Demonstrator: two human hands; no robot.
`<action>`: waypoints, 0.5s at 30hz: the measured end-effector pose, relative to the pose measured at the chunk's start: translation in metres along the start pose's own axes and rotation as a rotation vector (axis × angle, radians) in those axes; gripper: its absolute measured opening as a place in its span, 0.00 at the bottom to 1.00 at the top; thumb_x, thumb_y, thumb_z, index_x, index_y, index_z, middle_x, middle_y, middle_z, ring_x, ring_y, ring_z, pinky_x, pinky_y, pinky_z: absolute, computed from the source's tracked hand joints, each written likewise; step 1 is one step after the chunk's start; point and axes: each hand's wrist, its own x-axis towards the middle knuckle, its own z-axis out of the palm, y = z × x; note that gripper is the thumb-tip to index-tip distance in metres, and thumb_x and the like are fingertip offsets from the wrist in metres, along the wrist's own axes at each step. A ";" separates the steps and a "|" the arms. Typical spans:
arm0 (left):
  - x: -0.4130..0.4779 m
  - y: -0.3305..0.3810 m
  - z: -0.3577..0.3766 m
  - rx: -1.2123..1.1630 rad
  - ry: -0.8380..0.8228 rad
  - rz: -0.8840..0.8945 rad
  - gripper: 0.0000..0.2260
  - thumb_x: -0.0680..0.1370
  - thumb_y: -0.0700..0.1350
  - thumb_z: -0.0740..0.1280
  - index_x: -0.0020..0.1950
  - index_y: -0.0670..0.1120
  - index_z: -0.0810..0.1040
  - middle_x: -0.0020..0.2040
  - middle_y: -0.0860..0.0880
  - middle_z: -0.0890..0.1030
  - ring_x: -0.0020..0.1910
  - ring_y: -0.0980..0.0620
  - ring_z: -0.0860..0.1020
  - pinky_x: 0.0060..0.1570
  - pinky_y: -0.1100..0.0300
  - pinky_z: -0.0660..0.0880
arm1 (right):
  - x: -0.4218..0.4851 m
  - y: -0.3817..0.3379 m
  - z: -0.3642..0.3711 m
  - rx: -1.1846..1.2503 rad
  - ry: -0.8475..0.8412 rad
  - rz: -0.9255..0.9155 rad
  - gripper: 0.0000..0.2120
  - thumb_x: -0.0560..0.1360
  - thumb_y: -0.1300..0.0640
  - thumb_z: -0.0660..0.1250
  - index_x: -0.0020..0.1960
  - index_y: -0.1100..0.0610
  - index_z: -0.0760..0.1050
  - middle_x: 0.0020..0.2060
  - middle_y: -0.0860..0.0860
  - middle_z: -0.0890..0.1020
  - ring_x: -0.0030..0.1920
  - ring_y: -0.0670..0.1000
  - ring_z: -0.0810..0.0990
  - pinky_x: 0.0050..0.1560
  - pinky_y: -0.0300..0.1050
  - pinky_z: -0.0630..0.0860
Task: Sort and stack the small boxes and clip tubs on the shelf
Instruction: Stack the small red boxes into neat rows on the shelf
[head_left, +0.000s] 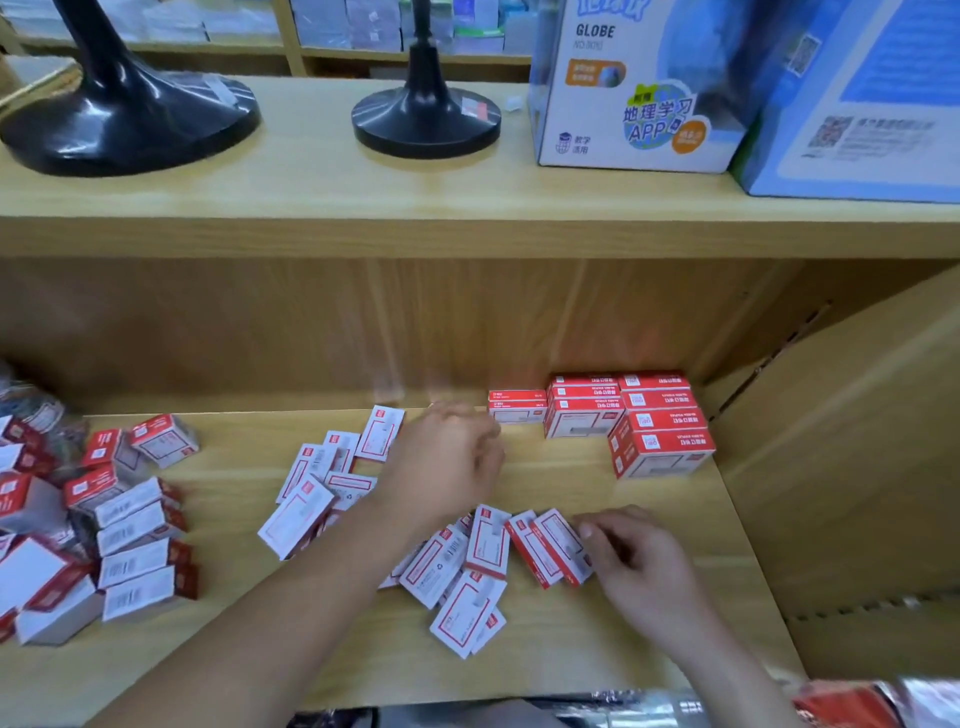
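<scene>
On the shelf (561, 470), right hand (641, 564) seemingly pinches a box (557, 544); blurred left hand (448, 462) unreadable.

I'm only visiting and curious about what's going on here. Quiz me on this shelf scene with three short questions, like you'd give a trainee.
1. True or false: the neat stack of red-and-white boxes stands at the back right of the lower shelf.
2. Which hand touches the tilted pair of boxes near the front? A) left hand B) right hand C) neither
3. How many black round bases stand on the upper shelf?

Key: 1 true; 2 B; 3 two.
</scene>
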 end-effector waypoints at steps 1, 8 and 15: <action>-0.010 0.005 -0.003 -0.021 -0.114 0.014 0.18 0.76 0.63 0.65 0.49 0.50 0.83 0.46 0.54 0.78 0.53 0.51 0.76 0.48 0.54 0.76 | -0.004 0.000 0.000 0.008 -0.012 -0.002 0.15 0.77 0.61 0.69 0.41 0.41 0.83 0.41 0.48 0.80 0.45 0.44 0.78 0.46 0.31 0.70; -0.044 0.032 0.012 0.102 -0.369 0.066 0.31 0.65 0.77 0.60 0.53 0.56 0.81 0.53 0.55 0.76 0.55 0.51 0.69 0.56 0.51 0.71 | -0.021 0.000 0.002 0.051 -0.052 0.006 0.22 0.69 0.54 0.79 0.49 0.27 0.79 0.45 0.51 0.74 0.43 0.47 0.77 0.46 0.37 0.74; -0.052 0.033 0.016 -0.282 -0.219 -0.102 0.13 0.66 0.57 0.73 0.48 0.56 0.80 0.45 0.60 0.80 0.52 0.55 0.73 0.56 0.49 0.73 | -0.030 -0.001 -0.004 0.311 0.067 0.118 0.15 0.68 0.65 0.79 0.50 0.51 0.83 0.43 0.47 0.84 0.38 0.44 0.77 0.42 0.37 0.75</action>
